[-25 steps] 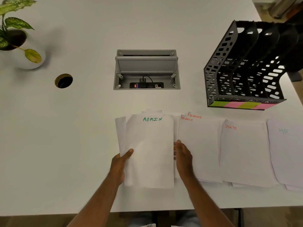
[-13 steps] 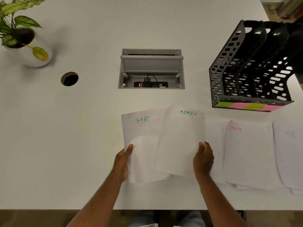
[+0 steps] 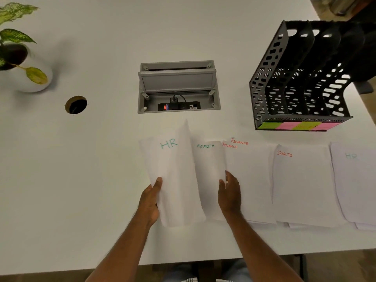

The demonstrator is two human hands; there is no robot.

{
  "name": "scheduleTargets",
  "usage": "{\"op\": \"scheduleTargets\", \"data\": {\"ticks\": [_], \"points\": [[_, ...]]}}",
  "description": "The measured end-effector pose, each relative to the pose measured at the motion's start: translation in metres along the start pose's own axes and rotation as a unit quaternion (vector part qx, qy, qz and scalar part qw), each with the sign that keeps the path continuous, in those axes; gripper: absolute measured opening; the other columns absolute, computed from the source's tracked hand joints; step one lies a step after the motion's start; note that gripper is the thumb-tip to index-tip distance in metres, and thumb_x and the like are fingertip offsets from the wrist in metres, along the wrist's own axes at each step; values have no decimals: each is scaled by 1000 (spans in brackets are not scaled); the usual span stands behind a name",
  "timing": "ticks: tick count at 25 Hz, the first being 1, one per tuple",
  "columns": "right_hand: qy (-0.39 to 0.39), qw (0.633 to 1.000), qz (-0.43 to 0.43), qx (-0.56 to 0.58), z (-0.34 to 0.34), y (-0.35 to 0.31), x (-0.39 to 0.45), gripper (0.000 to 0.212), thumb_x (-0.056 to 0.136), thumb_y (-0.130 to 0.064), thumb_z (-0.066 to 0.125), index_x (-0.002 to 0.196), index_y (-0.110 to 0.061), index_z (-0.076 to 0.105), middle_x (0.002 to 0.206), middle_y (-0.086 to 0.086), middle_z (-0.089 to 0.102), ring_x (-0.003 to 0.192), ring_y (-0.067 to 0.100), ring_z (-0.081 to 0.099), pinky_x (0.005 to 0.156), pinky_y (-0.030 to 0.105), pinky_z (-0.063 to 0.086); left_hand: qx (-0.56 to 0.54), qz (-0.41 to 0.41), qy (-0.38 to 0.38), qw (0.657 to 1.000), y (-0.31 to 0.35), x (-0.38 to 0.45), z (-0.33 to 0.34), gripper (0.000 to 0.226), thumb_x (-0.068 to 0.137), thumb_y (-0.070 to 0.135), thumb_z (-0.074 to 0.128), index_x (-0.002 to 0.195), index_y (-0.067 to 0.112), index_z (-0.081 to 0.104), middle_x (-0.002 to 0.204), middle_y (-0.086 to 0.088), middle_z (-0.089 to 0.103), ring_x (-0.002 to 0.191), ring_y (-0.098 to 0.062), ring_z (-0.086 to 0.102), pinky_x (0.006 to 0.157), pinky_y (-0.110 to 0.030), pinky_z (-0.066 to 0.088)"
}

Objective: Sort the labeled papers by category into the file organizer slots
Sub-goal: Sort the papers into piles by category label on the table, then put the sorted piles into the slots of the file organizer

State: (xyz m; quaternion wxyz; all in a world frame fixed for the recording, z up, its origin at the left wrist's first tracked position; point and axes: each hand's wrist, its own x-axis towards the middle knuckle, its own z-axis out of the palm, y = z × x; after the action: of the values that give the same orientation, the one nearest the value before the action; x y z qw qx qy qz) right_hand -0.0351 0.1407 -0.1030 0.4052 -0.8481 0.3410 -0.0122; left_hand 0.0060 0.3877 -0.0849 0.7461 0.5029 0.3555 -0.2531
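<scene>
My left hand (image 3: 150, 202) grips the lower left edge of a small stack of white sheets whose top page reads HR (image 3: 162, 165). My right hand (image 3: 230, 194) holds the lower right edge of the ADMIN sheet (image 3: 209, 169), which curls up in the middle and overlaps the HR page. To the right, flat on the table, lie two FINANCE sheets (image 3: 250, 180), a SPORTS pile (image 3: 301, 184) and another HR pile (image 3: 358, 180). The black file organizer (image 3: 262, 86) stands at the back right, with green and pink sticky labels (image 3: 295, 125) along its front.
A grey open cable box (image 3: 177, 78) with a power strip is sunk into the white table (image 3: 81, 180) behind the papers. A round cable hole (image 3: 76, 104) and a potted plant (image 3: 22, 64) are at the left. The table's near edge runs just below my forearms.
The ADMIN sheet was peeled off the stack and drawn rightward by my right hand, uncovering the HR page in my left hand. Now ADMIN bows upward between the two hands.
</scene>
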Motion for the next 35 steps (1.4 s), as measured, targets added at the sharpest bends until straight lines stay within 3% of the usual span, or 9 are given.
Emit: {"op": "scheduleTargets", "data": {"ticks": [3,5,7,11,19,25,29,32,35], "points": [[15,994,66,87,-23,-1,12,33,103,-29,50,131,-14,60,124,8,65,110,22,62,97,42,52,98,25,-41,994,-5,-2,32,31,91,35,71,113,14,73,110,-10,78,98,-26,75,76,-34,62],[-66,953,148,257,-52,2,22,40,103,-48,42,121,-24,67,117,-2,72,108,16,66,96,38,52,120,27,-77,989,-14,-3,64,24,92,32,69,108,15,75,108,-10,78,95,-24,77,69,-29,62],[-114,932,158,305,-83,17,32,42,97,-62,45,119,-34,66,112,-17,71,107,1,63,97,27,46,133,23,-110,985,-27,-3,101,20,93,29,68,108,16,75,108,-11,78,96,-25,76,69,-29,61],[-11,981,126,148,-148,68,53,28,92,-33,65,117,-20,65,109,-7,70,103,15,65,92,31,52,164,-5,-173,971,-69,-5,196,21,97,24,64,113,14,72,106,-9,79,93,-23,77,70,-29,61],[156,969,166,91,-297,186,107,31,97,-23,61,127,-13,58,121,-1,64,111,18,60,92,28,48,265,-60,-195,943,-177,-13,382,15,92,23,71,104,16,76,96,-3,81,80,-18,77,62,-29,62],[173,970,167,35,-384,262,171,36,101,-25,56,134,-11,53,135,9,61,123,30,59,103,43,50,311,-81,-205,924,-246,-10,497,10,96,18,65,95,19,75,81,6,80,71,-12,74,56,-23,59],[171,970,171,-10,-405,296,210,38,101,-23,55,137,-13,51,139,10,58,128,31,55,102,37,45,353,-66,-193,913,-271,2,545,11,97,13,64,94,14,75,85,-1,79,70,-13,74,53,-20,57],[161,966,197,-51,-412,320,232,38,100,-23,56,137,-15,50,137,10,60,125,33,57,99,41,48,407,-66,-169,895,-283,12,567,12,97,14,64,93,9,74,97,-19,77,88,-33,75,69,-34,64],[140,967,203,-68,-413,335,240,39,97,-20,61,134,-13,52,133,13,60,122,35,57,97,42,49,455,-33,-148,877,-286,15,571,14,96,14,63,94,6,75,91,-18,77,82,-33,76,74,-42,65]]}}
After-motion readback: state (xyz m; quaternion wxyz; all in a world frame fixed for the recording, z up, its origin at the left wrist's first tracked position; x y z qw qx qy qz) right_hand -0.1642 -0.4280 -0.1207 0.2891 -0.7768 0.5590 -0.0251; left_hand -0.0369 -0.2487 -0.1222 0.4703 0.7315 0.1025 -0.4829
